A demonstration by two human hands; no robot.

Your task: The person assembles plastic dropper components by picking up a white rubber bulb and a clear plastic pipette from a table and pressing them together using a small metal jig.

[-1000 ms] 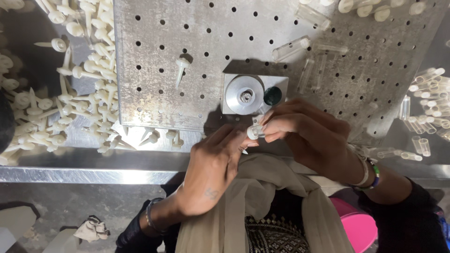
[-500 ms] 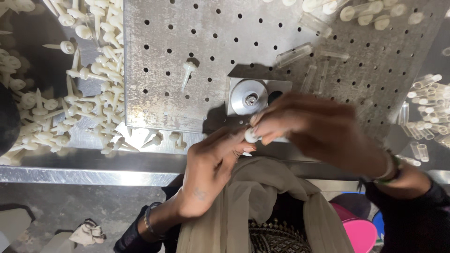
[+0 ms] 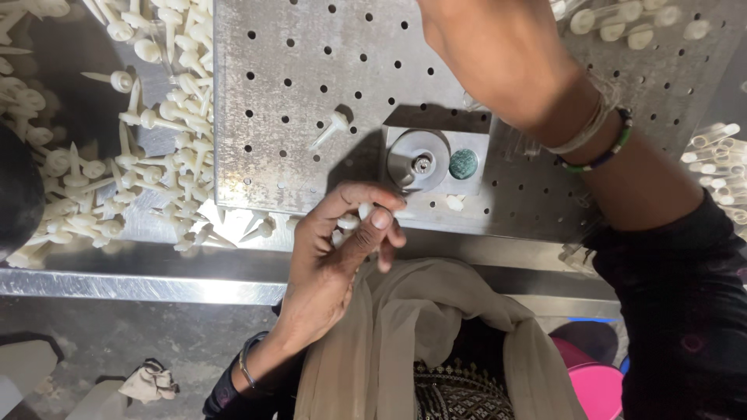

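Observation:
My left hand (image 3: 342,241) is at the near edge of the perforated metal plate (image 3: 311,70), its thumb and fingers pinched on a small white plastic part (image 3: 362,211). Just beyond it stands a small metal block with a round socket (image 3: 420,162) and a green button (image 3: 464,163). My right hand (image 3: 482,39) reaches over the plate to the far side; its fingers are cut off by the top edge of the view, so what it holds is hidden. Beaded bracelets circle that wrist (image 3: 595,140).
A heap of white pin-shaped plastic parts (image 3: 93,163) lies left of the plate, and one loose pin (image 3: 333,126) lies on it. Clear tubes lie at the right edge (image 3: 720,144) and the top right (image 3: 630,22). A steel table edge (image 3: 140,284) runs along the front.
My right hand has left my left hand and moved up across the plate to the far side. My left hand stays near the metal block with the white part.

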